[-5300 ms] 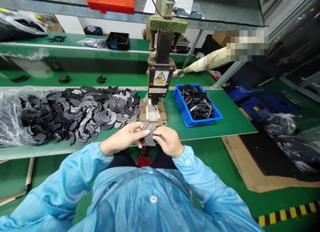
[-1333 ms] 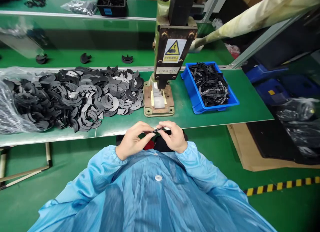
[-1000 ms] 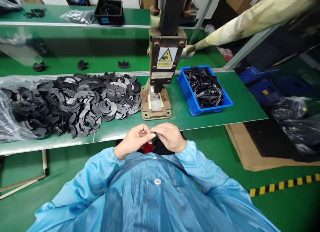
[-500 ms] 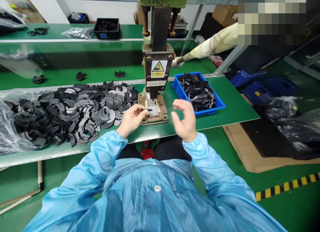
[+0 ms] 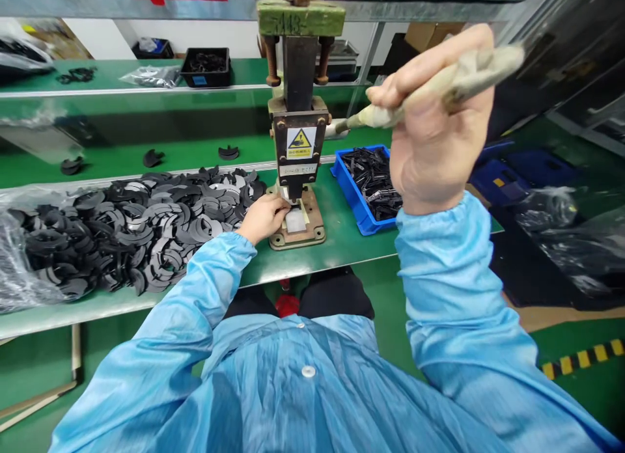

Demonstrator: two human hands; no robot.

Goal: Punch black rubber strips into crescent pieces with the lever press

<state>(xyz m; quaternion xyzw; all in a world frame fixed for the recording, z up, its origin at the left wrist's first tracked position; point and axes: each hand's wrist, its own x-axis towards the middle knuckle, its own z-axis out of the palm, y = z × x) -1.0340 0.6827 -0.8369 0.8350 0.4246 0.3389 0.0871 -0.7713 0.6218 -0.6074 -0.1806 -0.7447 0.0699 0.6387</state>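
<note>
A hand press (image 5: 299,150) with a green top block stands in front of me on the table. My left hand (image 5: 265,217) is closed in a pinch at its base plate (image 5: 316,226), holding a small black part (image 5: 295,205) just under the ram. Most of that part is hidden by the fingers and the ram. To the right, my right hand (image 5: 437,140) is raised and wrapped round the press's lever (image 5: 374,116), which is covered in pale wrapping. A light metal plate (image 5: 295,221) lies on the base in front of the fingertips.
Many black curved pieces (image 5: 161,222) lie heaped on the left beside a clear plastic bag (image 5: 22,271). A blue tray (image 5: 367,228) of thin black parts sits right of the press. Behind, a black bin (image 5: 206,68) stands on a shelf.
My right hand has risen from beside the press and closed round the lever. My left hand has shifted slightly forward, bringing the small black part under the ram.
</note>
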